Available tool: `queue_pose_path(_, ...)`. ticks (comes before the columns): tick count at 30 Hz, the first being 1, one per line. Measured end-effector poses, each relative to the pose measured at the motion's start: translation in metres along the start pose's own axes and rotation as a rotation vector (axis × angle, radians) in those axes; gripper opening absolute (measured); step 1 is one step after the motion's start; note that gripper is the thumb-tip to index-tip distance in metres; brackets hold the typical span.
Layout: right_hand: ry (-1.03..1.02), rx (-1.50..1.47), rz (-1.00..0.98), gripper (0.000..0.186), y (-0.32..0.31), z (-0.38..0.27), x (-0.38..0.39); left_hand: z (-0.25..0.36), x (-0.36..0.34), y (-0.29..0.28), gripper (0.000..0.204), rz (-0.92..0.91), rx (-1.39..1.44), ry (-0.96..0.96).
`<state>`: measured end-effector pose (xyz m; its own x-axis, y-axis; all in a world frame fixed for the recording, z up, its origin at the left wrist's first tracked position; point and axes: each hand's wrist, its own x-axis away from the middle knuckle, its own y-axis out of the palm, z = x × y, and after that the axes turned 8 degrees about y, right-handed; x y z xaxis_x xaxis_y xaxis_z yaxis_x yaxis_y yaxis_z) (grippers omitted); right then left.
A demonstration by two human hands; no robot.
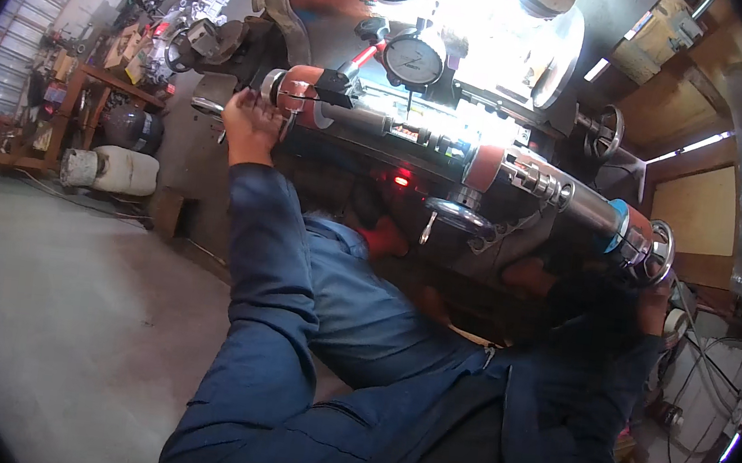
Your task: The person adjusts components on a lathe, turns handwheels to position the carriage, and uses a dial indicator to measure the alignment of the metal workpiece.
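Note:
My left hand (pixel 253 124) is raised at the left end of the machine, beside the red left-hand head (pixel 304 89) and its round metal end. Its fingers look spread and slightly bent; I cannot tell whether they touch the head. At the right end, my right hand (pixel 652 308) is in shadow just below a chrome handwheel (pixel 660 253), its fingers hidden. Between the heads runs a shiny shaft-like workpiece (pixel 435 141) with stepped sections. Above it stands a round dial gauge (pixel 414 58), its thin stem pointing down at the workpiece.
A smaller handwheel (pixel 458 216) with a crank handle juts toward me at the front. Glare washes out the machine behind the gauge. To the left, a white gas cylinder (pixel 112 170) lies on the floor by a cluttered rack. Cables (pixel 709 357) hang at the right.

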<state>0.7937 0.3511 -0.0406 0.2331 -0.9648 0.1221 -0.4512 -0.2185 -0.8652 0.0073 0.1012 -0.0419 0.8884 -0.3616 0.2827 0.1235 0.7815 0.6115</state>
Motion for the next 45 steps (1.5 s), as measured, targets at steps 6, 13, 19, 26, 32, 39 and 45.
queue_pose_path(6, -0.292, -0.364, 0.31, 0.046, -0.003, -0.054, -0.005, -0.007, 0.001, -0.009, 0.015, 0.157, -0.009, -0.023)
queue_pose_path(13, -0.307, -0.366, 0.166, 0.049, -0.009, -0.024, -0.044, -0.016, -0.022, -0.018, 0.024, 0.049, -0.068, -0.057)
queue_pose_path(19, -0.185, -0.21, 0.012, 0.035, -0.013, 0.011, -0.04, -0.016, -0.018, -0.013, 0.025, 0.015, -0.065, -0.039)
queue_pose_path(26, 0.079, -0.21, -0.086, 0.036, -0.02, 0.014, 0.005, -0.011, -0.018, -0.016, 0.027, 0.01, -0.001, -0.096)
queue_pose_path(32, 0.045, -0.569, -0.021, 0.036, -0.05, -0.033, 0.027, -0.004, 0.007, 0.011, 0.034, -0.159, -0.137, -0.008)
queue_pose_path(39, 0.106, -0.809, 0.137, 0.034, -0.043, -0.032, -0.023, 0.012, 0.041, 0.043, 0.043, -0.3, -0.233, 0.002)
queue_pose_path(45, 0.079, -0.361, 0.178, 0.038, -0.039, -0.035, -0.058, 0.025, 0.032, 0.058, 0.068, -0.433, -0.36, -0.04)
